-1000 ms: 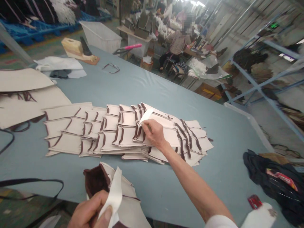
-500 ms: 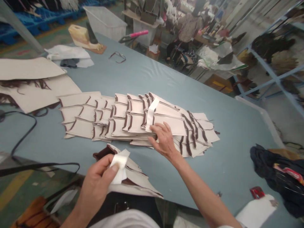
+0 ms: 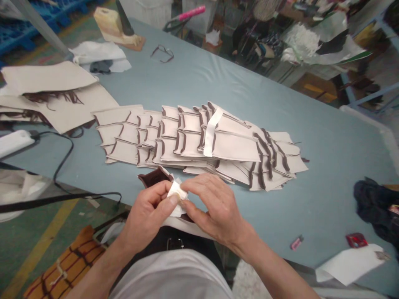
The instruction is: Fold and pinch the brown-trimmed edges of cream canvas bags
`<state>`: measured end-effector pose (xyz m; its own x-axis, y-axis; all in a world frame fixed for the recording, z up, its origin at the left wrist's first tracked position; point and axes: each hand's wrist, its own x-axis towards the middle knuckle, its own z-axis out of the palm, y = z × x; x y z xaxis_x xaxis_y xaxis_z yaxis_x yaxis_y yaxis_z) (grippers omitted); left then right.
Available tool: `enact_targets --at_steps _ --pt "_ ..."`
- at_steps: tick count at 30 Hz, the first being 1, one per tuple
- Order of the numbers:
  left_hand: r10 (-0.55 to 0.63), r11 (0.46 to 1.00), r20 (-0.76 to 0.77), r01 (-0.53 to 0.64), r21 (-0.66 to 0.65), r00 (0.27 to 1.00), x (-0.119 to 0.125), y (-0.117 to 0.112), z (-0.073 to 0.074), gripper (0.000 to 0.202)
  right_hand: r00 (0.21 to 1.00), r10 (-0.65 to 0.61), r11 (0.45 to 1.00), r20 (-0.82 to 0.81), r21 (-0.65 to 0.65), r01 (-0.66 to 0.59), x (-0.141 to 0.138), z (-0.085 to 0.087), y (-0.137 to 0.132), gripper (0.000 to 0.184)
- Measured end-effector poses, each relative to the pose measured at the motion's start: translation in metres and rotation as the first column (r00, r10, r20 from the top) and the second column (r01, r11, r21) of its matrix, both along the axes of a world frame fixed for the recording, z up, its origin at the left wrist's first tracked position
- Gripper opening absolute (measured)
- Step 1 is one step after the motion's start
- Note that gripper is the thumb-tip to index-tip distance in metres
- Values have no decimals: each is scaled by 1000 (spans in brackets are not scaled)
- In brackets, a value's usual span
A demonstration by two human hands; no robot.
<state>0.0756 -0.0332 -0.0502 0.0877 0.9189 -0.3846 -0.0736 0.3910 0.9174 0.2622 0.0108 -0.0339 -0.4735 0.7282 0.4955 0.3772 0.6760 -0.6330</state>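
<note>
Close to the table's near edge, my left hand [image 3: 153,214] pinches a small bunch of white strips [image 3: 177,192] between thumb and fingers. My right hand [image 3: 215,203] meets it there, its thumb and fingertips closed on the strips' right side. Whether they are paper or fabric I cannot tell. Under both hands is a beige fabric piece with a dark brown lining [image 3: 155,176], partly hidden by them. Beyond lies a long spread of overlapping beige panels with dark brown edges [image 3: 187,142]. Another white strip [image 3: 212,133] lies across these panels.
Larger beige pieces [image 3: 56,79] are piled at the left, near a black cable [image 3: 70,160]. Eyeglasses [image 3: 164,53] lie at the back. To the right are a pink item [image 3: 296,242], a red object [image 3: 356,239], a white sheet [image 3: 349,265] and dark cloth [image 3: 375,207].
My right hand has left the strip on the panels and come back to the strips in my left hand. That strip stays on the panels. The view has tilted down.
</note>
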Motion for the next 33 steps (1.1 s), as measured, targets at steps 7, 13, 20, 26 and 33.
enact_targets --at_steps 7,13,20,26,33 --pt "-8 997 -131 19 81 991 4 0 13 26 996 -46 992 -82 -123 36 -2 -6 -14 25" --pt "41 980 -339 29 197 940 12 -3 15 23 980 -151 972 -131 -201 123 -8 -10 -20 21" --pt "-34 939 -438 179 294 898 13 -4 9 26 925 -307 832 -222 -534 148 -13 -17 -22 15" --pt "-89 824 -529 361 437 844 3 -17 1 25 866 -461 757 -193 -595 270 -3 -19 44 26" --pt "6 586 -547 441 680 837 -2 -48 -6 24 776 -631 746 7 -268 610 17 -13 198 25"
